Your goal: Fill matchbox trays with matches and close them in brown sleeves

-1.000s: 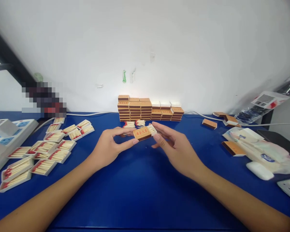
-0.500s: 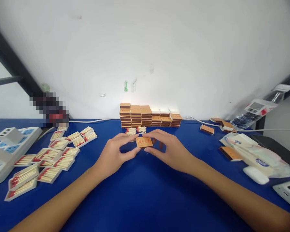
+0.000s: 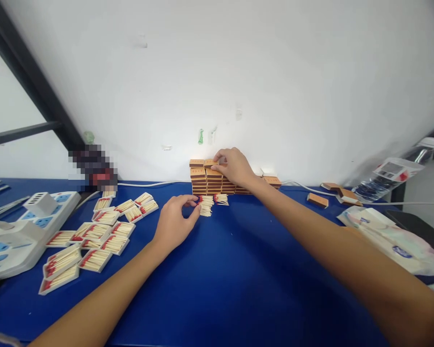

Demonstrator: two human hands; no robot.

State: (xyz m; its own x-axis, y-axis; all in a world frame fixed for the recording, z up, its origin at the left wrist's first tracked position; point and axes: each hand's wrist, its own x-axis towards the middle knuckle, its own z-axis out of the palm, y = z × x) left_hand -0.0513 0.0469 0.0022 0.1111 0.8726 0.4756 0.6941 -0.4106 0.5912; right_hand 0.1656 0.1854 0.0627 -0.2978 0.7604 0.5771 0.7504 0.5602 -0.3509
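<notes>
At the wall stands a stack of orange matchboxes (image 3: 213,184), several layers high. My right hand (image 3: 235,166) reaches to its top and pinches a matchbox (image 3: 209,163) there, beside another box on the top layer. Nearer to me, my left hand (image 3: 177,217) has its thumb and forefinger apart at the left edge of a loose pile of matches (image 3: 205,205); nothing shows between them. A second small pile of matches (image 3: 221,199) lies just to the right, in front of the stack.
Open trays of matches (image 3: 95,260) cover the left of the blue table (image 3: 217,289), beside a white power strip (image 3: 32,250). At right are loose matchboxes (image 3: 317,200), a clear bottle (image 3: 390,171) and a soft white packet (image 3: 401,241). A white cable runs along the wall.
The matchbox held between both hands has gone up to the stack top in my right hand. My left hand has let go of it and sits by the match piles. The view has shifted slightly.
</notes>
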